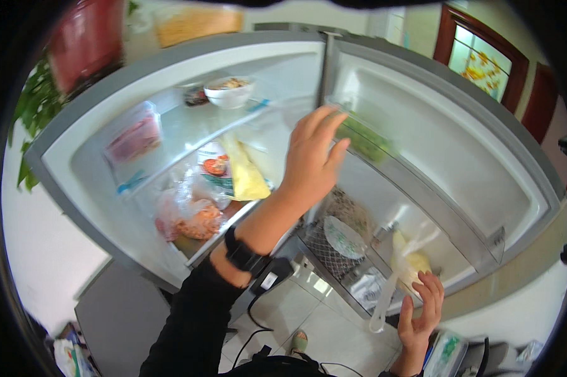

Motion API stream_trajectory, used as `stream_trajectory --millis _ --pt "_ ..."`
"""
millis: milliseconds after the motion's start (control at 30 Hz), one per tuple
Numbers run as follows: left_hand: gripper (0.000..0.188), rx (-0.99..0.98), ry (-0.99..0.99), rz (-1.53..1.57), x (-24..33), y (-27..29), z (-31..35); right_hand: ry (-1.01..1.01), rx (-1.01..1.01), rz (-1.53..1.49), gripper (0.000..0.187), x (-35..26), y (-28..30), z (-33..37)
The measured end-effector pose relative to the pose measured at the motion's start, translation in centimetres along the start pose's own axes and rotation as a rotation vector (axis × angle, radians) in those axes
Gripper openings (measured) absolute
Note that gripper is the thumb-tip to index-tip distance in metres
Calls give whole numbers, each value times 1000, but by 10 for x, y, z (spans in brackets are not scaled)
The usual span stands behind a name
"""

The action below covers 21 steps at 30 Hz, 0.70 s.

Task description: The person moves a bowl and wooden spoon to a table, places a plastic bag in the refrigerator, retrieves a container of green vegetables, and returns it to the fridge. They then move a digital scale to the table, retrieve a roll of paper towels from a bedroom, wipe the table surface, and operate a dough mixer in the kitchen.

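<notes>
My left hand point(311, 157) reaches up in front of the open fridge door, fingers stretched out and nothing in them. Just beyond its fingertips, a bag of green food point(366, 139) lies in the upper door shelf point(421, 182). Lower on the right is my right hand point(421, 311), its fingers curved but apart, holding nothing. Beside it a knotted clear plastic bag point(404, 261) with something yellow inside sits in the lower door shelf, its loose end hanging over the edge. Whether the right fingertips touch this bag, I cannot tell.
The fridge compartment point(92, 135) holds a white bowl point(230, 94), a pack of pinkish meat point(134, 139), a yellow bag point(245, 173) and a bag of orange-pink food point(198, 220). A black mesh bag point(327, 248) is in the lower door shelf. A cable point(252, 314) hangs near my left forearm.
</notes>
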<state>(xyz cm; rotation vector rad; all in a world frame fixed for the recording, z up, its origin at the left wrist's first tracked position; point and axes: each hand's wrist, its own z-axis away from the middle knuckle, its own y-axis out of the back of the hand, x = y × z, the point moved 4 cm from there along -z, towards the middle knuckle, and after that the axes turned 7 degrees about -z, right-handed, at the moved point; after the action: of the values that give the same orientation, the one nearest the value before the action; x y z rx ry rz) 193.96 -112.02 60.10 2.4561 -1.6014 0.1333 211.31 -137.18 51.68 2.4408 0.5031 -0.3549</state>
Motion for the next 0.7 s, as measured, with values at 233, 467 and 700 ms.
stream_trajectory --millis 233,467,700 --pt "18 -573 -97 -29 -17 -20 -62 81 -13 -33 27 -18 -6 -6" --pt "9 -657 -206 33 -16 -32 -68 11 -24 -36 25 -15 -1 3" --pt "10 -265 -401 41 0 5 -67 30 -10 -67 23 -16 -3 6"
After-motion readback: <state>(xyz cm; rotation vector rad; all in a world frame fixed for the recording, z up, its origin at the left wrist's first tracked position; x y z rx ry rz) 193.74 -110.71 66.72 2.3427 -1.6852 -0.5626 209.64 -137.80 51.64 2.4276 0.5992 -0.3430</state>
